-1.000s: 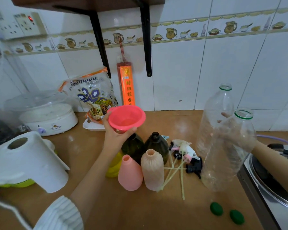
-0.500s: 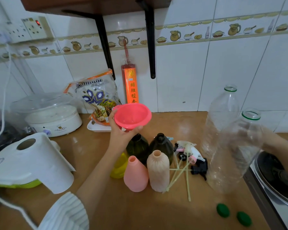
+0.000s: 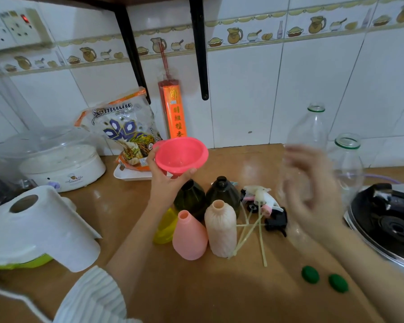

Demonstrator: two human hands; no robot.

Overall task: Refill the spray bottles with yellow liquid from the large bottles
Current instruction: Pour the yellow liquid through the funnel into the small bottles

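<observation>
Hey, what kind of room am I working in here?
Most likely a home kitchen: a black gas stove burner beside the brown wooden counter, white wall tiles with jug pictures, and a white food steamer.

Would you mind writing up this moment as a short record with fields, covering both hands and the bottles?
left hand: holds pink funnel above the dark spray bottles
right hand: blurred, open, holding nothing
large clear bottles: two, uncapped, look empty
spray bottles: five, heads off
trigger heads: lying on counter
green caps: two, on counter
</observation>
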